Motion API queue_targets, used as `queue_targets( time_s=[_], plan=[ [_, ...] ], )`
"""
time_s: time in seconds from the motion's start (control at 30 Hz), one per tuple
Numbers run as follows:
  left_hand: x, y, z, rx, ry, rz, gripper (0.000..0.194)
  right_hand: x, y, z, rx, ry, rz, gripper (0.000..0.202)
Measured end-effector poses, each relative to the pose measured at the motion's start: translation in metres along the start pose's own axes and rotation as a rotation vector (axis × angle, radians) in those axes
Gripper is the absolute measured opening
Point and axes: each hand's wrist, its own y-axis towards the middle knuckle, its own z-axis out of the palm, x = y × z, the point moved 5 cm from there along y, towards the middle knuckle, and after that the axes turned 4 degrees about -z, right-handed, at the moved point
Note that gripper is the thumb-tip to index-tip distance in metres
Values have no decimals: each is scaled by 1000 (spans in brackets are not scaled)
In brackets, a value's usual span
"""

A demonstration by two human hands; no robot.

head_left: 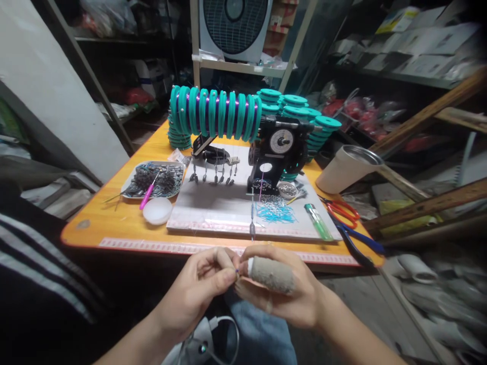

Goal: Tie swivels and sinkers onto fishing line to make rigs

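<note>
- Centrally, just below the near edge of an orange table (pixel 89 223), our left hand (pixel 201 284) and right hand (pixel 300 296) meet at the fingertips
- Our left thumb and finger close narrowly on a tiny purple speck (pixel 237 271); we cannot name it, and its long axis does not show
- Our right fingers reach the same spot from the right, with a grey wrap (pixel 272 275) around one finger; we cannot tell whether they pinch the speck too
- Beyond the pinch and slightly right of it, a slim grey weight (pixel 252 230) lines up upright in our view, nearer our right hand and apart from it
- Farther back, blue strands (pixel 277 213) lie on a white board (pixel 201 215), before a black machine (pixel 262 182) with a dial
</note>
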Motion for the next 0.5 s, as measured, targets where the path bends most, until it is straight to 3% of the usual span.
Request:
queue_targets(
  time_s=[0.1, 0.2, 0.27, 0.33, 0.5],
  plan=[
    [-4, -1, -4, -27, 252, 157, 23, 6, 3, -3, -14, -14, -13, 8],
    [-16, -7, -3, -126, 707, 516, 15, 6, 6, -2, 30, 51, 46, 19],
    [-22, -16, 3, -188, 974, 791, 20, 7, 10, -3, -17, 19, 24, 17],
    [-24, -22, 8, -234, 1139, 984, 26, 5, 14, -4, -89, -48, 25, 16],
    [-25, -27, 13, -188, 1434, 1202, 23, -3, 28, 3, -123, -126, 114, 18]
  ],
)
